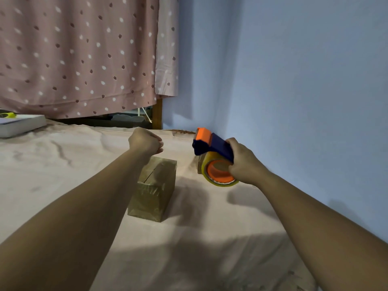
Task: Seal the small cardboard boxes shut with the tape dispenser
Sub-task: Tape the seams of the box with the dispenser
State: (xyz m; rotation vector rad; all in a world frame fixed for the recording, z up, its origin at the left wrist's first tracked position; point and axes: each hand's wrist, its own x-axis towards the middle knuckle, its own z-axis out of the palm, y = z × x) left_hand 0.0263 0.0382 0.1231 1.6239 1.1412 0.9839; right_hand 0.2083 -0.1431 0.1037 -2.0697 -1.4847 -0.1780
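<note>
Tape covers the small cardboard box (152, 190) that sits on the pink sheet (63, 164) right in front of you. It looks shiny and wrapped, with a seam line running along its top.

Your left hand (146, 141) is curled into a fist. It hangs in the air above the far end of the box and does not touch it. You cannot tell if anything tiny is pinched inside the fist.

Your right hand (243, 162) is off to the right of the box, near the blue wall (294, 80). Your fingers are wrapped tight around the tape dispenser (214, 152). It is dark blue with an orange front, and the orange end points away from you. The roll of clear tape (219, 172) on it has an orange middle, and it faces you. The dispenser is up off the sheet, apart from the box.

Just behind the dispenser you can see a bit of a second cardboard box (199, 164), mostly hidden.

Far to the left of the box, a white flat box (21, 124) lies on the sheet. Behind the box hangs a pink curtain (79, 55) with dots.
</note>
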